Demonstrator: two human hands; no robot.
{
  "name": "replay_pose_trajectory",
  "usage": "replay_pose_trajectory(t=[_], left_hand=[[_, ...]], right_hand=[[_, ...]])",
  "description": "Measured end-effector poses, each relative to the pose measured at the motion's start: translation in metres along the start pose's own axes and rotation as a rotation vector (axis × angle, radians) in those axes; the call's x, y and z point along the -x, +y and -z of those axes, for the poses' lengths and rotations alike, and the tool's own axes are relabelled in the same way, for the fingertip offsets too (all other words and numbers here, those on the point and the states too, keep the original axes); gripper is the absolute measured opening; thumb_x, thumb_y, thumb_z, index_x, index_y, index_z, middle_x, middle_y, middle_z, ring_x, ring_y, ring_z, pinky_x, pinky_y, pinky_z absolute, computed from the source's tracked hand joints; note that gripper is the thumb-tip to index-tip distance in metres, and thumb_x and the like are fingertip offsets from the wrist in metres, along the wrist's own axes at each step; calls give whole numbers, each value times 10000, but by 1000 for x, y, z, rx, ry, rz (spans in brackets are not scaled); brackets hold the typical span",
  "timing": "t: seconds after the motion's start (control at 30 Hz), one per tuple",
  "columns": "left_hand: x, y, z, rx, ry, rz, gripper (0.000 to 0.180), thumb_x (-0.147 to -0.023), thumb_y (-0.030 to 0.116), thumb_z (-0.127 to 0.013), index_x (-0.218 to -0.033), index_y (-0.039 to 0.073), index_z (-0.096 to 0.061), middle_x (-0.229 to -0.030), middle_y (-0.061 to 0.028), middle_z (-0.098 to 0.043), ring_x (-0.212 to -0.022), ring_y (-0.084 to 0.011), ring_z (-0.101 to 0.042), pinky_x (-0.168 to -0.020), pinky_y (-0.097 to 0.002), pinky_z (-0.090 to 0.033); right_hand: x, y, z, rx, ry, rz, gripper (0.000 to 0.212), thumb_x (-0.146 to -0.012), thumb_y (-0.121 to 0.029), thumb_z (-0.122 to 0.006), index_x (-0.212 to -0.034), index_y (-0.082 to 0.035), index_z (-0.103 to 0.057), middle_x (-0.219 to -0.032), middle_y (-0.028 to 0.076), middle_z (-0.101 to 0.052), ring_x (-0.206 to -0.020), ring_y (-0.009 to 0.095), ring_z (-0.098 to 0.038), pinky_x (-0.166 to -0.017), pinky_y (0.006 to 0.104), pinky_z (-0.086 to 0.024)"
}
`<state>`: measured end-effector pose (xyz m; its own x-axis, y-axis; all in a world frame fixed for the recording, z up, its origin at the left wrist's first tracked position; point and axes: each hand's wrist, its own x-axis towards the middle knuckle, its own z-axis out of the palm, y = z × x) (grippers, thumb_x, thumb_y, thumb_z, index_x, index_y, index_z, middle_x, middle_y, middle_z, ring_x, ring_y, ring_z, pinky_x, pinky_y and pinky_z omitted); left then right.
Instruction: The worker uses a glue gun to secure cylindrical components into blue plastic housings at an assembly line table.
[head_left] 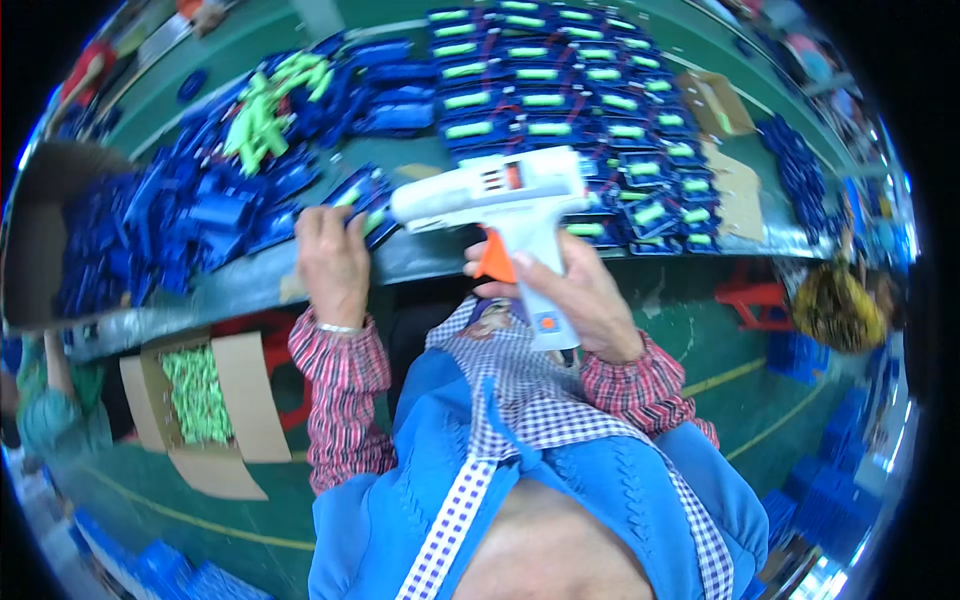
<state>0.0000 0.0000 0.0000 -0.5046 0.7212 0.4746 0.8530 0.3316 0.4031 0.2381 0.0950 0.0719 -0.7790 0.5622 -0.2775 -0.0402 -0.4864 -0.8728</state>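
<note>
Below the near edge of the table (235, 290), toward its left corner, an open carton (240, 390) is holding small green pieces (197, 395). The right hand (595, 305) is wrapping around the handle of a white glue gun (490, 190), which is pointing left above the near edge; a small orange mark on its butt is showing too blurred to read. Well apart from it, the left hand (332, 255) is touching a blue casing (372, 185) at that edge; whether it is gripping cannot be told. Beyond, loose blue casings (220, 210) are piling toward the left end, with green cylinders (260, 120) lying over them. Rows of cylinder-fitted casings (548, 129) are stretching toward the far edge.
</note>
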Motion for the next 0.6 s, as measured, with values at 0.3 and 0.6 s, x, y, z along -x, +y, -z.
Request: replay_pose_trajectory(t=[0.3,0.6], left_hand=[[-8,16,-3,-255,-161,55,154,-859,177,-640,-914,36,-668,-903,-140,-592,-825,-351,-617,-676,-448,-484],[-11,7,-7,-224,-158,-97,81,-837,83,-639,-850,4,-626,-863,-130,-563,-838,-303,-601,-637,-426,-496]], right_hand=[[18,-15,11,-8,30,76,391,-955,-172,-591,-1266,45,-494,-1116,149,-621,-1030,219,-633,-854,346,-568],[42,-64,44,-118,243,440,450,-991,-168,-492,-1339,102,-399,-1218,268,-570,-1135,348,-591,-932,451,-534]])
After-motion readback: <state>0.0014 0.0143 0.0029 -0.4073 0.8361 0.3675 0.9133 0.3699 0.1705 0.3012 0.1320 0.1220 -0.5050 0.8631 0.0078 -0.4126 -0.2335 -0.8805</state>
